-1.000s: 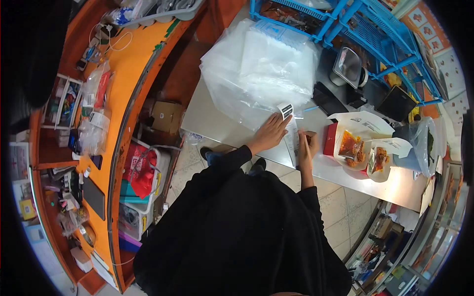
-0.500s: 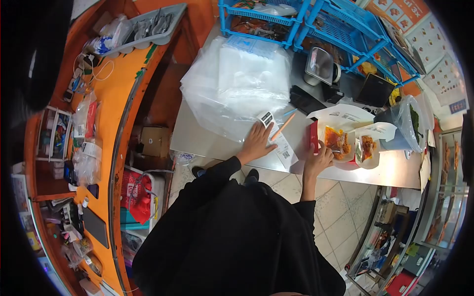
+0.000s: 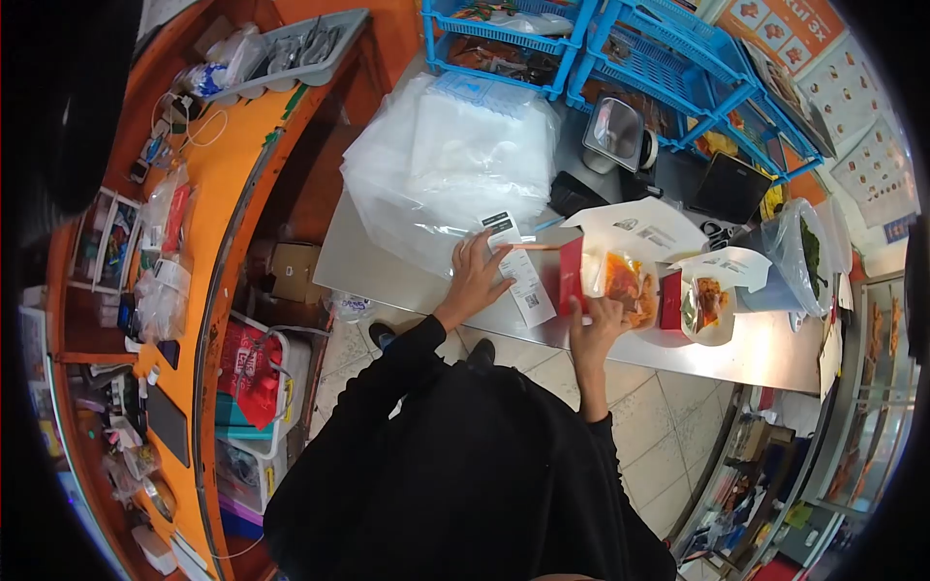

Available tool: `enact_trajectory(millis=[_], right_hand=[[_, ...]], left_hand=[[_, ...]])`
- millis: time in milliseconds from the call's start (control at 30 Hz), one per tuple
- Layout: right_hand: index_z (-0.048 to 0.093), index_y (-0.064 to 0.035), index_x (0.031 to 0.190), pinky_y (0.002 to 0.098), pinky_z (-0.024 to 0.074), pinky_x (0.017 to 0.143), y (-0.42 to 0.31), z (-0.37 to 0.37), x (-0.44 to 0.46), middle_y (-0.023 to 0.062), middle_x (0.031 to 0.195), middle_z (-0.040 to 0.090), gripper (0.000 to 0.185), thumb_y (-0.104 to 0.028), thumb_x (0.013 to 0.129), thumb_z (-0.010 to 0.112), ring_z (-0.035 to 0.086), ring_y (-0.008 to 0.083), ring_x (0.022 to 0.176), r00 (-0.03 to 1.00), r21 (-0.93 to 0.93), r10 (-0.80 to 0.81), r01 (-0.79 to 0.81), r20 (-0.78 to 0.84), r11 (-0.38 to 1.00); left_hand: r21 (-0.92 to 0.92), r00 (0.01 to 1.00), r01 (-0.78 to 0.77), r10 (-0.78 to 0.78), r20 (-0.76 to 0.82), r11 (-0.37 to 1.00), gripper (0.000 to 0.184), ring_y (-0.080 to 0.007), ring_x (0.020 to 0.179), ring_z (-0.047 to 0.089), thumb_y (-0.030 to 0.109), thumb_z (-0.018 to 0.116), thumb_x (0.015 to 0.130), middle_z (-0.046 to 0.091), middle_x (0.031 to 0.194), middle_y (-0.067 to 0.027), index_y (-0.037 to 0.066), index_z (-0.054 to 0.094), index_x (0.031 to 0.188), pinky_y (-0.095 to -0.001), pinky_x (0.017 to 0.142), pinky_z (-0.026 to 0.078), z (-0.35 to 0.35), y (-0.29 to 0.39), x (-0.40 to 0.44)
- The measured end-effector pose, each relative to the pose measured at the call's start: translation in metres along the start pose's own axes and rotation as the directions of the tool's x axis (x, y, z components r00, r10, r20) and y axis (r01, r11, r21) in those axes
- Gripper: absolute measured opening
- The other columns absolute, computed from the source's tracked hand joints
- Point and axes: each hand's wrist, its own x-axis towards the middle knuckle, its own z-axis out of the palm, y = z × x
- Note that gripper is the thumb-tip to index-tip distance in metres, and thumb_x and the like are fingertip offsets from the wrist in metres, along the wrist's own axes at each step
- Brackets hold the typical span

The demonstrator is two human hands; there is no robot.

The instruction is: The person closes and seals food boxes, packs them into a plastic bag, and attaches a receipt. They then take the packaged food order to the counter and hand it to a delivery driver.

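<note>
right hand (image 3: 596,326) is off the pencil (image 3: 533,246) now. a second ago it held it at the printed receipt (image 3: 524,281); now the pencil lies loose across the receipt's upper part, pointing toward the larger takeaway box (image 3: 572,276). that box has come closer too: its red wall is just right of the receipt, and a gap now shows between it and the smaller takeaway box (image 3: 670,302), farther right of the receipt. reads as pencil work paused, box handling on.

right fingers narrow, hooked on the near edge of the larger box; how firm, cannot tell. left hand (image 3: 475,279) has its fingers spread wide at the receipt's left edge, thumb over the paper, not gripping; pressing or just hovering, cannot tell.

receipt lies on the metal table (image 3: 383,261). stacked clear plastic bags (image 3: 480,145) are beyond the receipt. both boxes are lid-up, sauced food (image 3: 635,290) showing in the larger one.
</note>
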Motion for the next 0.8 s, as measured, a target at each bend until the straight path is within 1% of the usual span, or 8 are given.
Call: enact_trajectory(millis=[167, 300, 367, 467, 500, 633, 733, 800], right_hand=[[0.061, -0.0110, 0.083, 0.0419, 0.0271, 0.078, -0.015, -0.007, 0.001, 0.0043, 0.081, 0.055, 0.017, -0.020, 0.069, 0.063, 0.047, 0.0228, 0.085, 0.960, 0.129, -0.246, 0.230, 0.134, 0.965], [0.060, -0.0090, 0.090, 0.0452, 0.0282, 0.085, 0.038, -0.005, 0.052, 0.0075, 0.091, 0.055, 0.026, -0.024, 0.069, 0.063, 0.046, 0.0287, 0.095, 0.911, -0.037, 0.036, -0.056, -0.412, 0.998], [0.058, -0.0052, 0.092, 0.0424, 0.0354, 0.080, 0.048, -0.022, 0.090, 0.0112, 0.088, 0.056, 0.030, -0.027, 0.071, 0.063, 0.051, 0.0314, 0.088, 0.904, -0.248, -0.092, -0.016, -0.418, 0.969], [0.057, -0.0027, 0.086, 0.0403, 0.0421, 0.066, 0.088, -0.014, 0.118, 0.0170, 0.081, 0.058, 0.031, -0.030, 0.073, 0.061, 0.055, 0.0342, 0.075, 0.995, 0.127, -0.034, 0.046, -0.098, 0.991], [0.055, 0.0013, 0.080, 0.0399, 0.0425, 0.055, 0.080, -0.027, 0.124, 0.0221, 0.075, 0.057, 0.032, -0.031, 0.076, 0.058, 0.055, 0.0366, 0.066, 0.993, -0.083, 0.030, -0.020, 0.118, 0.996], [0.056, 0.0039, 0.081, 0.0357, 0.0451, 0.056, 0.080, -0.020, 0.125, 0.0220, 0.074, 0.058, 0.029, -0.025, 0.081, 0.051, 0.058, 0.0318, 0.063, 0.881, 0.082, 0.132, -0.189, 0.454, 0.979], [0.058, 0.0014, 0.090, 0.0281, 0.0478, 0.061, 0.069, -0.020, 0.113, 0.0138, 0.076, 0.061, 0.026, -0.021, 0.084, 0.047, 0.061, 0.0226, 0.066, 0.766, 0.667, 0.192, -0.632, 0.613, 0.395], [0.057, 0.0011, 0.095, 0.0228, 0.0475, 0.064, 0.070, -0.015, 0.104, 0.0083, 0.077, 0.060, 0.024, -0.019, 0.084, 0.049, 0.060, 0.0159, 0.069, 0.846, 0.794, 0.094, -0.526, 0.524, 0.306]], left_hand=[[-0.579, 0.879, -0.033, -0.252, -0.404, 0.814, 0.066, -0.0316, 0.116, 0.028, 0.035, 0.061, 0.072, 0.031, 0.125, -0.0185, 0.004, 0.034, 0.124, -0.0423, 0.095, 0.023, -0.035, 0.001, 0.011], [-0.325, 0.976, 0.004, -0.074, -0.203, 0.946, 0.047, -0.0275, 0.096, 0.048, 0.026, 0.058, 0.074, 0.053, 0.099, -0.0112, 0.006, 0.046, 0.114, -0.0349, 0.083, 0.038, -0.082, 0.025, 0.054], [-0.321, 0.998, 0.067, -0.056, 0.042, 0.945, 0.034, -0.0252, 0.084, 0.052, 0.020, 0.058, 0.073, 0.055, 0.087, -0.0101, 0.007, 0.053, 0.104, -0.0340, 0.074, 0.042, -0.083, 0.027, 0.073], [-0.261, 0.995, 0.048, -0.025, 0.092, 0.964, 0.016, -0.0253, 0.065, 0.055, 0.015, 0.054, 0.073, 0.054, 0.073, -0.0101, 0.006, 0.059, 0.085, -0.0328, 0.059, 0.045, -0.082, 0.048, 0.087], [-0.212, 0.992, 0.041, -0.015, 0.123, 0.976, 0.016, -0.0262, 0.066, 0.055, 0.014, 0.052, 0.073, 0.054, 0.073, -0.0110, 0.005, 0.059, 0.085, -0.0324, 0.058, 0.044, -0.083, 0.055, 0.091], [-0.156, 0.973, 0.043, -0.006, 0.231, 0.987, 0.024, -0.0245, 0.075, 0.059, 0.014, 0.047, 0.079, 0.057, 0.083, -0.0116, 0.003, 0.055, 0.097, -0.0294, 0.064, 0.046, -0.063, 0.066, 0.106], [-0.712, 0.711, 0.698, -0.200, 0.674, 0.082, 0.034, -0.0209, 0.088, 0.059, 0.017, 0.044, 0.083, 0.055, 0.101, -0.0122, 0.001, 0.046, 0.113, -0.0280, 0.075, 0.046, -0.043, 0.067, 0.111], [-0.809, 0.814, 0.581, -0.077, 0.576, 0.091, 0.041, -0.0186, 0.093, 0.057, 0.022, 0.042, 0.087, 0.050, 0.110, -0.0118, 0.001, 0.037, 0.121, -0.0279, 0.077, 0.046, -0.026, 0.058, 0.103]])
